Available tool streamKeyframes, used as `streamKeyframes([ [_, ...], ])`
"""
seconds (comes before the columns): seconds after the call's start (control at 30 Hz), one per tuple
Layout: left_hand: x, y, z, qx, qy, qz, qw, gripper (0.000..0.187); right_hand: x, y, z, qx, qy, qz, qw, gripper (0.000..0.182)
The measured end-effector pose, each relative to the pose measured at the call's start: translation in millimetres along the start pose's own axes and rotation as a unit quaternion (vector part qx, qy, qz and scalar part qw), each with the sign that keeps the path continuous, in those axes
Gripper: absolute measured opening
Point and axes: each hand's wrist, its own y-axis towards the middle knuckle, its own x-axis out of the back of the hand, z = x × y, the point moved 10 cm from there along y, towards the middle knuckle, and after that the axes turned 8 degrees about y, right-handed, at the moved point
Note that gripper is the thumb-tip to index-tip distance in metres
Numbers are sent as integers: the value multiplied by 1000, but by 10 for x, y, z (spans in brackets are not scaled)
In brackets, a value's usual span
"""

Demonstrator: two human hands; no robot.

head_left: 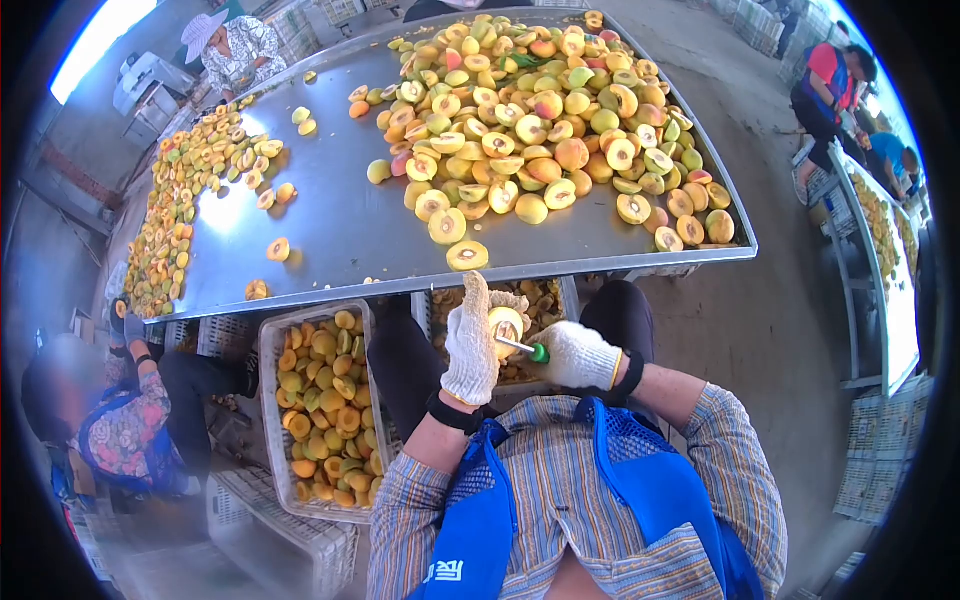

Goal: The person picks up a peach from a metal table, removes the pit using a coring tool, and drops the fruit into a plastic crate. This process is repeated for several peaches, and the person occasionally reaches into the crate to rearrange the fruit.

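My left hand [468, 350], in a white knitted glove, holds a cut yellow peach half [506, 324] with its cut face toward my right hand. My gloved right hand [583, 356] is closed round the green handle [540, 353] of a pitting tool. The tool's metal end reaches the lower part of the peach half; its exact tip shape is hard to make out. Just beyond my left fingertips, another peach half [467, 256] lies cut side up at the edge of the metal table [340, 220]. A large heap of halved peaches [520, 140] covers the table's right side.
A plastic crate [268, 400] of peach halves stands left of my knees. Another container with fruit pieces [545, 300] sits between my legs under the table edge. Co-workers sit at left [130, 430] and far left [235, 55]; others stand by a second table [885, 260].
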Motion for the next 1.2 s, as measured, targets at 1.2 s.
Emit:
streamKeyframes([
  [1.2, -496, -105, -119, -40, -120, 304, 944, 89, -296, 54, 234, 174, 205, 71, 961, 44],
])
